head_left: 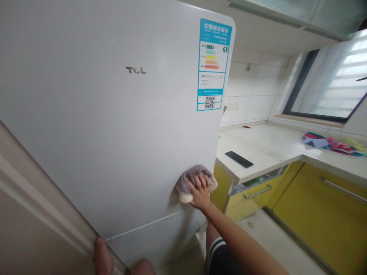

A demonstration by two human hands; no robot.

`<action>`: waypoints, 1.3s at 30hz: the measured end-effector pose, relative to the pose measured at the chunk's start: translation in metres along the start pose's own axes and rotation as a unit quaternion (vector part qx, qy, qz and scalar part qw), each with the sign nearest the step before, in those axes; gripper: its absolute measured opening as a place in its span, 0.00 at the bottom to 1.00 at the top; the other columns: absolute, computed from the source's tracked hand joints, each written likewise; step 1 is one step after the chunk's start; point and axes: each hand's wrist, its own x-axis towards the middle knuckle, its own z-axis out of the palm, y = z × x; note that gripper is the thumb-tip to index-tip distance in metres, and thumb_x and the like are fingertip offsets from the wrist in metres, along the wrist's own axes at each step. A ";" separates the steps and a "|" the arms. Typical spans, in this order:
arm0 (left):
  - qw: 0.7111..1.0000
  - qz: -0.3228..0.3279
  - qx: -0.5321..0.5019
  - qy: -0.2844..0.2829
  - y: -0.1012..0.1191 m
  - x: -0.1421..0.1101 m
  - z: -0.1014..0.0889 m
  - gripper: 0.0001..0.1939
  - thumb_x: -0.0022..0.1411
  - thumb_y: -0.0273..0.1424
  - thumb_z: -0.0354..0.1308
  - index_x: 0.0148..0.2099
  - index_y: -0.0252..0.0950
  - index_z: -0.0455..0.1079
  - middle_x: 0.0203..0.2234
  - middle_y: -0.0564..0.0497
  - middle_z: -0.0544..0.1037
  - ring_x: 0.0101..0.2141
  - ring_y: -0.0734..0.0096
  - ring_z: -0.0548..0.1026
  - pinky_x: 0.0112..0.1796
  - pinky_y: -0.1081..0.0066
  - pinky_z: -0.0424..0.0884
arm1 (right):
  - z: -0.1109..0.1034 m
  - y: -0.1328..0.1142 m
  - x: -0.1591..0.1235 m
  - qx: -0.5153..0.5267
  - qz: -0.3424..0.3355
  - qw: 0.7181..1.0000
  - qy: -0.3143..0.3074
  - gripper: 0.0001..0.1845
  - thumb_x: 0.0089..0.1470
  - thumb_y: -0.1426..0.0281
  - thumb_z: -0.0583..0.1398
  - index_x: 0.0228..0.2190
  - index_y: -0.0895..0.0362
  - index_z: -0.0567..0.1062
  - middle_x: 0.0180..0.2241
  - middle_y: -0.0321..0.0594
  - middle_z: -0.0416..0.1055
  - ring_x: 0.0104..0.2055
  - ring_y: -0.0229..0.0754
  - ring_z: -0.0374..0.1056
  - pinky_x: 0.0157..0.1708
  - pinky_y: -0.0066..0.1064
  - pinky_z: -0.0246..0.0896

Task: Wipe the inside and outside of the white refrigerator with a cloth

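Observation:
My right hand (202,190) presses a grey and cream cloth (196,173) flat against the white refrigerator door (114,145), low near its right edge. The fingers curl over the cloth and bunch it. Just below runs the seam between the upper and lower doors. At the bottom left, what looks like my left hand (102,256) rests at the refrigerator's left edge; its fingers cannot be made out clearly. A TCL logo (135,70) and a blue and white energy label (214,65) are on the door.
Right of the refrigerator, a white countertop (269,137) holds a black phone (239,159) near its edge and colourful cloths or bags (332,144) farther right. Yellow cabinets (321,202) stand below, with a drawer (252,196) partly pulled out. My knee (142,267) shows at the bottom.

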 end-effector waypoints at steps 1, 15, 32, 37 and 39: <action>1.000 0.003 0.000 0.002 0.000 0.000 0.000 0.53 0.57 0.66 0.45 0.68 0.33 0.76 0.55 0.38 0.85 0.69 0.31 0.74 0.72 0.39 0.64 | 0.001 -0.007 -0.032 0.016 -0.041 0.998 -0.044 0.35 0.56 0.53 0.66 0.64 0.41 0.82 0.59 0.48 0.81 0.64 0.64 0.73 0.69 0.60 0.65; 1.000 -0.008 -0.013 0.003 -0.017 0.008 0.001 0.54 0.58 0.68 0.46 0.69 0.31 0.74 0.63 0.34 0.81 0.72 0.28 0.69 0.73 0.37 0.59 | -0.045 0.084 0.075 -0.022 -0.125 0.991 -0.039 0.38 0.65 0.50 0.57 0.72 0.46 0.75 0.71 0.48 0.71 0.77 0.61 0.62 0.77 0.57 0.53; 1.000 -0.021 -0.008 -0.013 -0.027 0.007 0.001 0.57 0.65 0.66 0.44 0.71 0.20 0.70 0.67 0.25 0.76 0.71 0.29 0.70 0.73 0.44 0.62 | -0.019 -0.005 -0.046 0.028 -0.319 0.943 -0.094 0.27 0.62 0.68 0.63 0.51 0.20 0.85 0.63 0.03 0.77 0.66 0.31 0.76 0.56 0.21 0.75; 1.000 -0.003 -0.027 -0.012 -0.030 0.004 0.003 0.48 0.70 0.62 0.45 0.69 0.24 0.73 0.61 0.30 0.82 0.66 0.34 0.76 0.69 0.46 0.69 | -0.042 0.016 0.031 0.048 -0.350 0.927 -0.126 0.28 0.63 0.67 0.60 0.52 0.16 0.83 0.63 -0.02 0.76 0.64 0.31 0.78 0.61 0.20 0.74; 0.999 0.010 -0.033 0.015 -0.034 0.004 0.006 0.45 0.70 0.61 0.46 0.68 0.28 0.75 0.60 0.34 0.83 0.66 0.34 0.77 0.68 0.46 0.70 | -0.046 0.021 0.086 0.060 -0.310 0.944 -0.094 0.26 0.64 0.60 0.60 0.56 0.17 0.82 0.62 0.06 0.79 0.62 0.36 0.81 0.61 0.24 0.76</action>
